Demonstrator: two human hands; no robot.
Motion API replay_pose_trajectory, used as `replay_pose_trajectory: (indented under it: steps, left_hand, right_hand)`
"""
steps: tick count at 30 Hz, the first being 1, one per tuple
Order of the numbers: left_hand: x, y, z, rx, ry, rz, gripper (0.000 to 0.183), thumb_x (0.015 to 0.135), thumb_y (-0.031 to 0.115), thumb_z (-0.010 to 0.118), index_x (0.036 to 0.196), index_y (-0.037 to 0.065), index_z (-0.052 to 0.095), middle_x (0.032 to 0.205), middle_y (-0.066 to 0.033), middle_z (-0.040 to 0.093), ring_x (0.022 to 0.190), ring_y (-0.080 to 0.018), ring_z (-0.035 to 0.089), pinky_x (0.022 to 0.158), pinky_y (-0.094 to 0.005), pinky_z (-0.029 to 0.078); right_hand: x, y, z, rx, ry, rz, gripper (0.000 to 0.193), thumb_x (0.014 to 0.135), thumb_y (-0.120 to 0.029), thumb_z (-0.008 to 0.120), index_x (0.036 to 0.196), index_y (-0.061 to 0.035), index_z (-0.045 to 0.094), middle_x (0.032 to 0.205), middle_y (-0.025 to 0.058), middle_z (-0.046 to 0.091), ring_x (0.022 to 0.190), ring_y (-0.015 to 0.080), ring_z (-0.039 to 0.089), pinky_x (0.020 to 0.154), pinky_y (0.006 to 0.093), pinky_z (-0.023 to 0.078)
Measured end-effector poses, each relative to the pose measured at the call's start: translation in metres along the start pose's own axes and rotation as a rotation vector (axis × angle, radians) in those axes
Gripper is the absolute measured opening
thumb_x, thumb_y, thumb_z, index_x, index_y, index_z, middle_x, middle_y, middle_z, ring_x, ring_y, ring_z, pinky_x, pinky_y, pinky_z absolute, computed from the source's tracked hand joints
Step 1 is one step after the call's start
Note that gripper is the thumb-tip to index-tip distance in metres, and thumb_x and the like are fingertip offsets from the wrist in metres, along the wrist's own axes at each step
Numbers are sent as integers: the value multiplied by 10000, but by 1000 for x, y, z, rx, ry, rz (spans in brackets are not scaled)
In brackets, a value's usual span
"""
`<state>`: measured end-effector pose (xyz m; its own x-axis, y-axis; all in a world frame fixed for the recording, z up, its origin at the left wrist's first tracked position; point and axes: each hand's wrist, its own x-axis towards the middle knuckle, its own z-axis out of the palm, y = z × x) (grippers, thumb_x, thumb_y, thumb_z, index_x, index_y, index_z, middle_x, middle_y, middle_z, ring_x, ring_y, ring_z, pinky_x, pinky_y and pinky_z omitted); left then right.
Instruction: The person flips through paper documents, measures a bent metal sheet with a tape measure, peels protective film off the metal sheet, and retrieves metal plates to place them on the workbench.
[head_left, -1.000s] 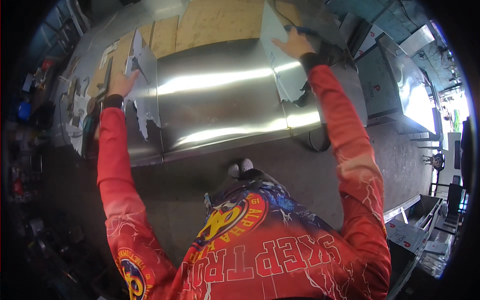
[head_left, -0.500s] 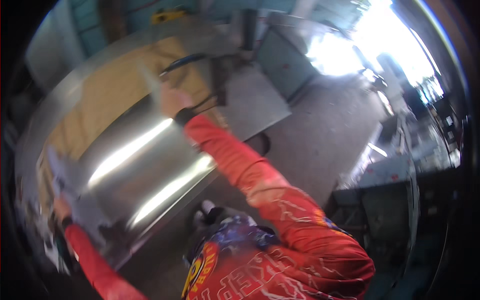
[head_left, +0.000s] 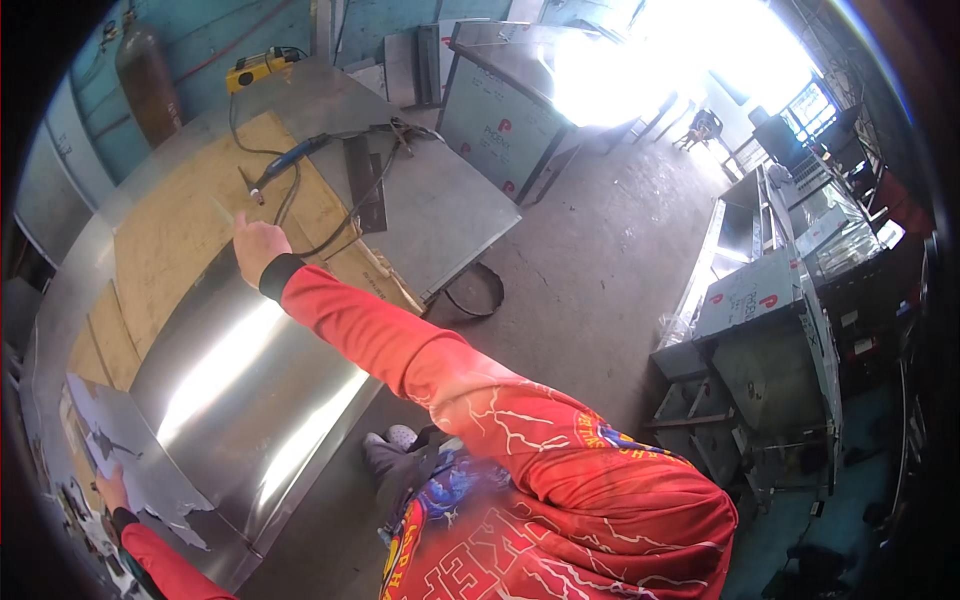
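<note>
**Both hands on the far ends of a shiny steel sheet**

Right hand sits at the upper left of the frame with its grip narrow, the fingers pinched on the far edge of the steel sheet, where a thin strip of protective film rises from the fingertips. Left hand is at the lower left, its fingers lying on a peeled, ragged flap of pale film at the sheet's near end; whether that grip is closed on the flap or only pressing it I cannot tell, because the hand is small and close to the rim. Both arms wear red sleeves with a white crackle print.

The steel sheet runs diagonally across the left of the frame, from the lower left up toward the right hand, bright and mirror-like with two long streaks of glare. It lies on a long counter, partly over brown boards that cover the counter's top.

Beyond the right hand, at the upper middle, a blue-handled torch with black cables lies on the boards, and a yellow tool rests further back. A brown gas cylinder stands against the blue wall at the upper left. Steel cabinets stand on the concrete floor at the right.
</note>
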<state>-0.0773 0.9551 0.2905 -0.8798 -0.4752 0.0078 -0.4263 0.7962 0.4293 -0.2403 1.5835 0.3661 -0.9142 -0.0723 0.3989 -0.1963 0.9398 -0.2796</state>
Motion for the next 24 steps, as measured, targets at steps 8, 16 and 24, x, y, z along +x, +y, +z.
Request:
replay_pose_trajectory:
  steps: [8, 16, 24]
  left_hand:
    - [-20, 11, -11, 109, -42, -171, 718, 832, 486, 611, 1218, -115, 541, 1200, -280, 588, 1113, -380, 570, 940, -439, 438]
    - [-58, 95, -7, 202, 209, -48, 505, 845, 375, 637, 1006, -104, 631, 969, -326, 632, 989, -442, 611, 831, -461, 477]
    - [-84, 136, -19, 213, 286, -155, 401, 856, 378, 590, 1087, 59, 667, 1054, -272, 635, 1033, -438, 594, 886, -495, 470]
  right_hand:
    - [12, 6, 17, 5, 20, 65, 103, 884, -176, 505, 910, -97, 567, 745, 105, 661, 724, 291, 683, 619, 430, 542]
    - [14, 27, -2, -31, -168, -111, 279, 955, -149, 362, 1178, 0, 442, 882, 273, 662, 842, 430, 663, 732, 524, 528]
    - [10, 14, -13, -47, -203, -113, 344, 865, -82, 498, 1191, 3, 427, 915, 279, 657, 890, 433, 654, 776, 515, 524]
